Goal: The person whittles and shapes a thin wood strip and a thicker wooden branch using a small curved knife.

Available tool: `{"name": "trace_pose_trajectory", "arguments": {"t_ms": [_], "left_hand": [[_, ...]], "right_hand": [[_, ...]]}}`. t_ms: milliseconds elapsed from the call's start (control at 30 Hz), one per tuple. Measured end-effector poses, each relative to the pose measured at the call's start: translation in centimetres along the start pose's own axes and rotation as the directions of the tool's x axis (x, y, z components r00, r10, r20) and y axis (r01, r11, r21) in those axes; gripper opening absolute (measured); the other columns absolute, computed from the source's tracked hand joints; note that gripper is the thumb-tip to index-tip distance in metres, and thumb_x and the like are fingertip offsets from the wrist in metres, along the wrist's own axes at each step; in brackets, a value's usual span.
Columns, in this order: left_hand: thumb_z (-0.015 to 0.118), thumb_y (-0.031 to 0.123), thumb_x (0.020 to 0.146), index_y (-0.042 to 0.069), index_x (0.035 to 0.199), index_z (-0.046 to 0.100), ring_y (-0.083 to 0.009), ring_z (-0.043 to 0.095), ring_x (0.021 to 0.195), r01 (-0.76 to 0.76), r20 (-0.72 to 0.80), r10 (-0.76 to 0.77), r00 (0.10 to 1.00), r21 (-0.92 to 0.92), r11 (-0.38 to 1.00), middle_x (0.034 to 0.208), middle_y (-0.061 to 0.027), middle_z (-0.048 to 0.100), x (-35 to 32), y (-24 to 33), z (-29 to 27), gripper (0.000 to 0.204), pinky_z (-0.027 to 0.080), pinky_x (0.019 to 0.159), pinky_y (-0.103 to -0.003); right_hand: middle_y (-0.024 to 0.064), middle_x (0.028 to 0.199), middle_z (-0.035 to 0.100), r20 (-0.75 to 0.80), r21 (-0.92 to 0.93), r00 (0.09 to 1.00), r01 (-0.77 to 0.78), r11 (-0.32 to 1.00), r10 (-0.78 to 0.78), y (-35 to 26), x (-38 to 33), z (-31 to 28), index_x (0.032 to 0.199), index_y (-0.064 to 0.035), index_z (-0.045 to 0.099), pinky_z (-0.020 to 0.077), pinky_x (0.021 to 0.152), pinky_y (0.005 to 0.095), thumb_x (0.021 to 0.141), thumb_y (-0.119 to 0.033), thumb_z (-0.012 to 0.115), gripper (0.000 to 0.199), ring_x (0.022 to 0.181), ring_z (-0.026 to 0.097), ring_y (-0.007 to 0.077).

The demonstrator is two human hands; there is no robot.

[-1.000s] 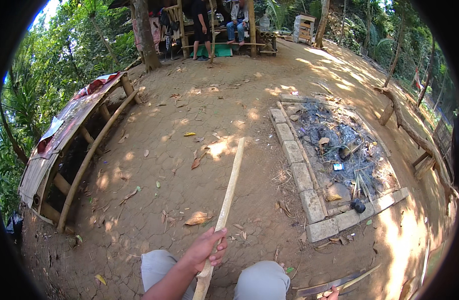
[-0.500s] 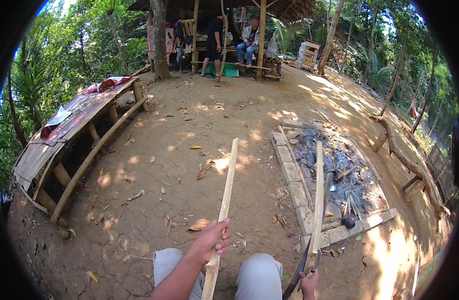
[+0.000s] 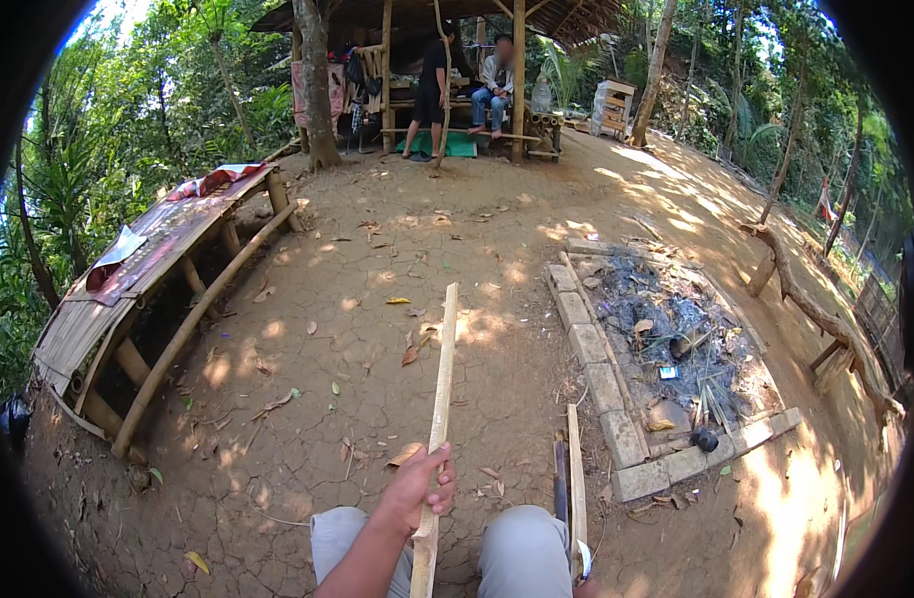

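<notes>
The left hand (image 3: 418, 490) wraps its fingers (image 3: 439, 488) around a long, pale split bamboo stick (image 3: 439, 399), flat-faced and straight, gripped near its lower end; the stick runs up and away from the person's grey-trousered knees (image 3: 522, 548) over the ground. The right hand is barely in view at the lower edge, so whether its fingers are closed cannot be told. Beside the right knee stands a thinner pale bamboo strip (image 3: 575, 478), with a dark narrow blade (image 3: 560, 483) just beside it on its left.

The ground is cracked, dry brown earth (image 3: 307, 379) scattered with curled dead leaves (image 3: 409, 354) and dappled with sun patches. To the right lies a rectangular fire pit edged with grey concrete blocks (image 3: 604, 389), filled with grey ash and charred scraps (image 3: 676, 339). To the left sits a low worktop of woven bamboo on round bamboo legs (image 3: 108, 309), with red and white cloth (image 3: 208, 182) lying on top. Farther off, under a roofed wooden shelter (image 3: 427, 20), two people (image 3: 492, 80) are at a bench. A rough log bench (image 3: 805, 299) stands at the right.
</notes>
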State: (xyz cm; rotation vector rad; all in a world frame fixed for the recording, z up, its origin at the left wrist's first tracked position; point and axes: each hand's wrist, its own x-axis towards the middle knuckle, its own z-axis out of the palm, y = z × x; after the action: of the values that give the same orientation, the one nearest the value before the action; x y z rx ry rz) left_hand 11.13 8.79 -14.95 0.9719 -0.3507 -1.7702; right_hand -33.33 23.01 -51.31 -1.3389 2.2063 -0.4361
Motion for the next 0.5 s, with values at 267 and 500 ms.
{"name": "trace_pose_trajectory", "arguments": {"t_ms": [267, 500], "left_hand": [[0.054, 0.032, 0.102, 0.013, 0.097, 0.04, -0.0084, 0.037, 0.042, 0.014, 0.009, -0.015, 1.0, 0.077, 0.997, 0.071, -0.0009, 0.045, 0.6, 0.0, 2.5, 0.024, 0.033, 0.036, -0.026], [0.043, 0.036, 0.106, 0.01, 0.102, 0.043, -0.0096, 0.037, 0.042, -0.009, 0.078, 0.007, 0.997, 0.029, 1.0, 0.072, -0.003, 0.046, 0.1, -0.2, 1.9, 0.026, 0.034, 0.037, -0.027]], "right_hand": [[0.0232, 0.132, 0.058, 0.306, 0.103, 0.85, -0.477, 0.873, 0.428, 2.3, 9.5, -4.5, 0.155, -0.0134, 0.023, 0.0468, 0.098, 0.0411, 0.088, -0.039, 0.07, 0.086, 0.114, 0.061, 0.0229], [0.0099, 0.057, 0.048, -0.206, 0.198, 0.877, 0.473, 0.859, -0.435, -32.3, 6.0, -19.0, 0.076, 0.0005, 0.052, 0.0358, 0.05, 0.0364, 0.098, -0.033, 0.06, 0.041, 0.052, 0.044, 0.0166]]}}
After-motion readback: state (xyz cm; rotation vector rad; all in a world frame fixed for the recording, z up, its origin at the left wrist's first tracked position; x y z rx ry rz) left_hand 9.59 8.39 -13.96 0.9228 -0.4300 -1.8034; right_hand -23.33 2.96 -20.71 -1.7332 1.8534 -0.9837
